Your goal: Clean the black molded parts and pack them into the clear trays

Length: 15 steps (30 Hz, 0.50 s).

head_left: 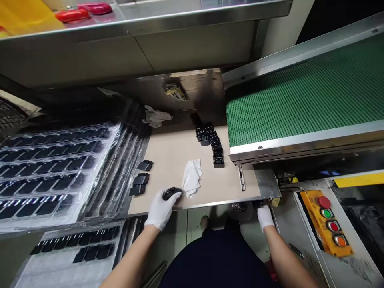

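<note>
My left hand [160, 209], in a white glove, is closed around a small black plastic part [171, 193] at the front edge of the table. Right of it lies a crumpled white cloth [192, 178]. Several similar black parts [139, 184] sit on the table to its left. My right hand [265, 218], also gloved in white, is low by the table's front right corner, close to something dark. Its fingers are mostly hidden there. A crooked row of black parts [217, 154] runs across the table's middle, with a slim cutter-like tool [241, 178] to its right.
Stacked clear trays [60, 172] of black parts fill the left side. A green conveyor belt [306, 92] stands at the right, above an orange button box [327, 224]. A metal shelf [180, 22] spans the back. Another white cloth [156, 117] lies near the trays.
</note>
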Tool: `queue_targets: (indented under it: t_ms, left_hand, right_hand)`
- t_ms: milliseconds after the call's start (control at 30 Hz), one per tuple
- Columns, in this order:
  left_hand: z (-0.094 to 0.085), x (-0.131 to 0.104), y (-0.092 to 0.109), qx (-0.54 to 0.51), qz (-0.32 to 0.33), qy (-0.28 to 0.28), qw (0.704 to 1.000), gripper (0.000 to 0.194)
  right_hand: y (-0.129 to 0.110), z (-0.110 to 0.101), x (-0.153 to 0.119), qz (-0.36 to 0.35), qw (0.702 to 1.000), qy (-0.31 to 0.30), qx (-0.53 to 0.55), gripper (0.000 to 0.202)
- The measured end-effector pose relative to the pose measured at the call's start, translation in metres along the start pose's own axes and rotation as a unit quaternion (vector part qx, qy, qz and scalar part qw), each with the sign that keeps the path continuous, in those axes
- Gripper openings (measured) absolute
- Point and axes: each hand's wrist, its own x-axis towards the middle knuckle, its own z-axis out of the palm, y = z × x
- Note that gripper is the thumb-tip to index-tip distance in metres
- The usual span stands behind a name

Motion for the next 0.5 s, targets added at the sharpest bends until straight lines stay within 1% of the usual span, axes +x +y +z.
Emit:
queue_targets:
  t_ms: [33,100,167,233,300,367,400,433,467,500]
  left_hand:
    - [-0.002,-0.010,-0.005,-0.009,0.007,-0.015,1.000,0.049]
    - [-0.005,-0.031,-0.018,-0.030,0.017,-0.062,0.997,0.053]
    - [-0.007,-0.048,-0.033,-0.059,0.015,-0.130,0.990,0.054]
    - [-0.008,-0.059,-0.048,-0.094,-0.003,-0.195,0.976,0.054]
    - [-0.011,-0.064,-0.062,-0.115,-0.033,-0.239,0.964,0.055]
    - [-0.016,-0.064,-0.077,-0.120,-0.074,-0.260,0.955,0.056]
    - [-0.018,-0.061,-0.086,-0.117,-0.100,-0.264,0.952,0.056]
    - [-0.019,-0.057,-0.095,-0.114,-0.126,-0.264,0.950,0.056]
    - [-0.018,-0.050,-0.104,-0.114,-0.148,-0.264,0.946,0.055]
    - [-0.014,-0.043,-0.113,-0.120,-0.148,-0.261,0.947,0.054]
  right_hand:
    - [-0.002,0.007,-0.005,0.000,1.000,0.011,0.014,0.030]
    - [-0.007,0.020,-0.017,0.007,0.999,0.028,0.040,0.030]
    - [-0.014,0.030,-0.026,0.010,0.997,0.053,0.061,0.032]
    - [-0.022,0.033,-0.033,0.009,0.993,0.093,0.076,0.035]
    - [-0.030,0.025,-0.044,0.004,0.986,0.146,0.084,0.039]
    - [-0.037,0.006,-0.065,-0.010,0.979,0.190,0.076,0.043]
    - [-0.040,-0.006,-0.081,-0.019,0.978,0.197,0.064,0.043]
    - [-0.043,-0.017,-0.101,-0.028,0.980,0.191,0.048,0.040]
    - [-0.047,-0.026,-0.122,-0.036,0.984,0.172,0.026,0.037]
    - [-0.051,-0.032,-0.145,-0.040,0.989,0.142,0.000,0.033]
